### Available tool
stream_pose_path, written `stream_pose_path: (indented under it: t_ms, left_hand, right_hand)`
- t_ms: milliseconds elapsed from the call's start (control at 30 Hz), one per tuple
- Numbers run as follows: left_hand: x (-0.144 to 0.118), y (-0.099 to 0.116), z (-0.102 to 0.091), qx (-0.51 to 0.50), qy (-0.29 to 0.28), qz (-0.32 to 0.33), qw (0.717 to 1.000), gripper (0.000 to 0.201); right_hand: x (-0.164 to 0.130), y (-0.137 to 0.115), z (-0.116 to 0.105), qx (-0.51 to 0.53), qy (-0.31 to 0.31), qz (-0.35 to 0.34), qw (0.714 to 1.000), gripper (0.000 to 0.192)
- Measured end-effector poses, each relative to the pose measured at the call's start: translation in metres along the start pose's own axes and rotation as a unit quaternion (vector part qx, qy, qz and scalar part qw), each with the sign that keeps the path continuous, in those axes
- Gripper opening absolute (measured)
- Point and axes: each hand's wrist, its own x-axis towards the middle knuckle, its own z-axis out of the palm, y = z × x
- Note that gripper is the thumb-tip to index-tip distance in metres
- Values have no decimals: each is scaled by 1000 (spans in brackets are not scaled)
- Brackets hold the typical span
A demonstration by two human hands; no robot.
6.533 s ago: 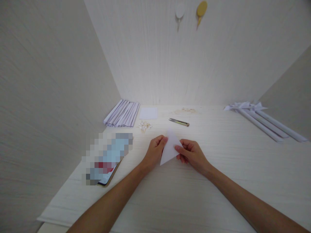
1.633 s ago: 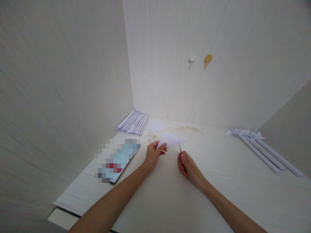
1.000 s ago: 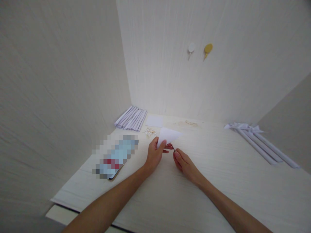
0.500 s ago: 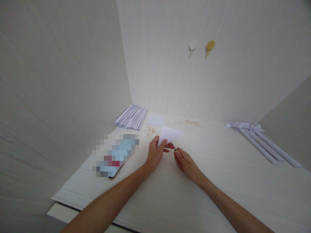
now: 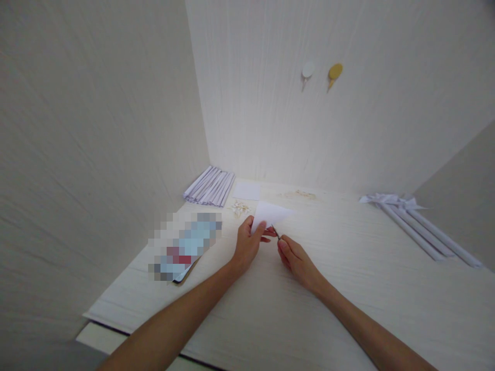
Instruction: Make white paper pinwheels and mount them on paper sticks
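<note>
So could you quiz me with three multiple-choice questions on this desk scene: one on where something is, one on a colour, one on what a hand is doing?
1. Where does the stack of folded paper strips lie?
A. far left corner of the desk
B. right edge
C. under the phone

2. What colours are the two wall hooks?
A. both black
B. white and yellow
C. red and blue

3. What is the left hand doing?
A. lying flat on the desk
B. holding the folded white paper
C. touching the phone

Answers: 1 A, it sits by the wall corner. 2 B, the white one hangs left of the yellow. 3 B, its fingers pinch the paper's edge.
</note>
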Motion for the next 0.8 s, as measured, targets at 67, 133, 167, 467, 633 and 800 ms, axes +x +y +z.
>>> stream_pose_path:
  t_ms: [67,133,167,467,633,800]
  left_hand:
    - [0,0,0,1,0,-2,1000,28]
    - [0,0,0,3,-1,-2,1000,28]
    - [0,1,0,5,-1,-1,1000,27]
    - [0,1,0,6,-1,0,1000,24]
    - [-1,2,0,6,-2,-2,1000,23]
    - [0,2,0,-1,-3,-4,1000,21]
  right_hand:
    - [0,0,0,-4,2,-1,1000,36]
    - [0,0,0,-8,5,-3,1000,36]
    - [0,-1,0,-12,5,-4,1000,36]
    - [-1,-5,-1,-42,8,-8,999,37]
    - [-1,-4,-1,-44,14,-9,999,38]
    - [-2,-6,-1,-47,13,-16,999,38]
